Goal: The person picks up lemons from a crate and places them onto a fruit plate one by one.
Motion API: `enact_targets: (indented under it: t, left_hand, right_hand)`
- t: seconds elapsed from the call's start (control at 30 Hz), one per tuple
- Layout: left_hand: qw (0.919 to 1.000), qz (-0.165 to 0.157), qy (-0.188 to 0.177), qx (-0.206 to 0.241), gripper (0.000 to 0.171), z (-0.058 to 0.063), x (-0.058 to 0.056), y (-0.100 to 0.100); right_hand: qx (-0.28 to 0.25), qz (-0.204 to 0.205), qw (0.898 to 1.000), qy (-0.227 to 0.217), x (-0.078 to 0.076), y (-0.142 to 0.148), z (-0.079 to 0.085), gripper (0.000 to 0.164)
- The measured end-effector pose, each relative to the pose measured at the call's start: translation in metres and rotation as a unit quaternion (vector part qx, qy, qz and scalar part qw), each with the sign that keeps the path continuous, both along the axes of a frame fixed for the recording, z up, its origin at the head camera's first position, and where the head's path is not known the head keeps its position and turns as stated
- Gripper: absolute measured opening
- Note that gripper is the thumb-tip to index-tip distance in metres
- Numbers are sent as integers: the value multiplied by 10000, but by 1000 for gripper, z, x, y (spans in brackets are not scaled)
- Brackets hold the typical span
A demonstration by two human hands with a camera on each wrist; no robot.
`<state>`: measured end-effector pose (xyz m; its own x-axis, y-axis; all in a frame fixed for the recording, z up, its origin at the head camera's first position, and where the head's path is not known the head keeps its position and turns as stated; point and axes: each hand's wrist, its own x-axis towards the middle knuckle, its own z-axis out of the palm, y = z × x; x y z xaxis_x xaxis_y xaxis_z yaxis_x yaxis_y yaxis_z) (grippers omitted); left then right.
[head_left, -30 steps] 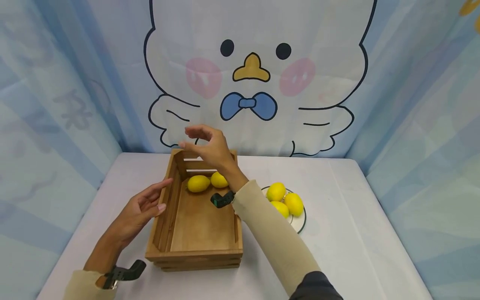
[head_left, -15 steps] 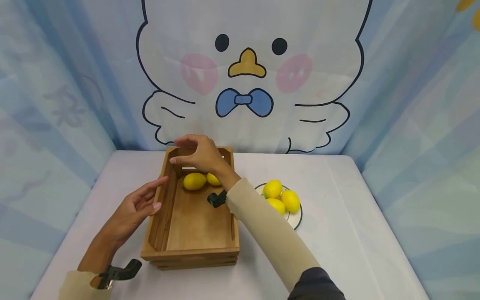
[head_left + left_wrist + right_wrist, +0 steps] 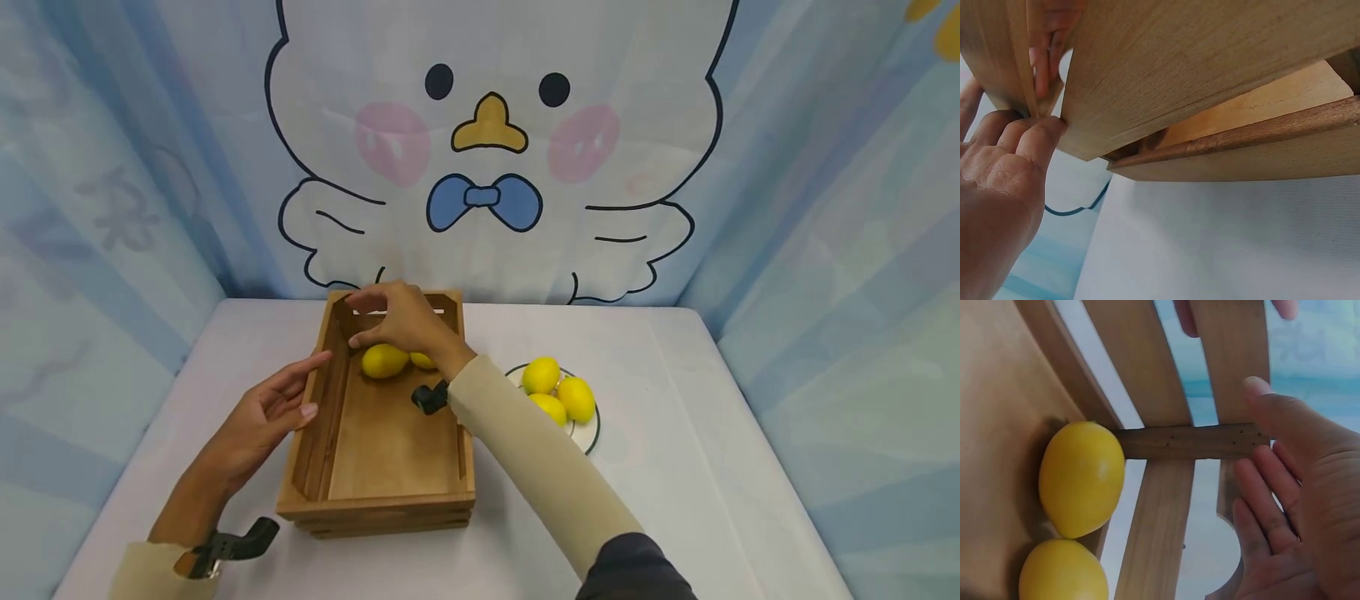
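A slatted wooden crate [image 3: 375,507] stands on the table. Two yellow lemons lie at its far end, one lemon [image 3: 385,362] in plain sight, the other lemon [image 3: 422,361] partly behind my right hand. That right hand [image 3: 405,318] hangs over the far end, thumb and fingers spread apart and nothing between them; in the right wrist view it is beside the slats, apart from the lemons [image 3: 1082,478]. My left hand [image 3: 272,410] touches the crate's left wall from outside, fingers fairly straight. The left wrist view has its fingertips [image 3: 1047,128] against a side slat [image 3: 1147,69].
Right of the crate, a white plate [image 3: 596,437] with a dark rim holds three lemons [image 3: 576,398], partly behind my right sleeve [image 3: 532,454]. A white cloth [image 3: 697,467] covers the table. Printed curtains [image 3: 487,258] hang at the back and both sides.
My right hand has come down from above the crate's far end, closer to the lemons inside. The left hand keeps its place on the wall. The whole view has shifted slightly.
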<state>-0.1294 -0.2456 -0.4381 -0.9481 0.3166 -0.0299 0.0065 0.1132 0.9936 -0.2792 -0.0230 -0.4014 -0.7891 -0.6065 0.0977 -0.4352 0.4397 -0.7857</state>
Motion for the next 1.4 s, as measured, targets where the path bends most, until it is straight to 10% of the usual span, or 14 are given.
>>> enact_targets:
  t: [0.37,1.4]
  left_hand:
    - [9999,74,37,-85,61,1,2,-1]
    - [10000,20,78,-19,61,-2,0,1]
  right_hand:
    - [1328,332,9898,388,0,-7,-3,62]
    - [2517,751,9609,877,1,-6,-18,44]
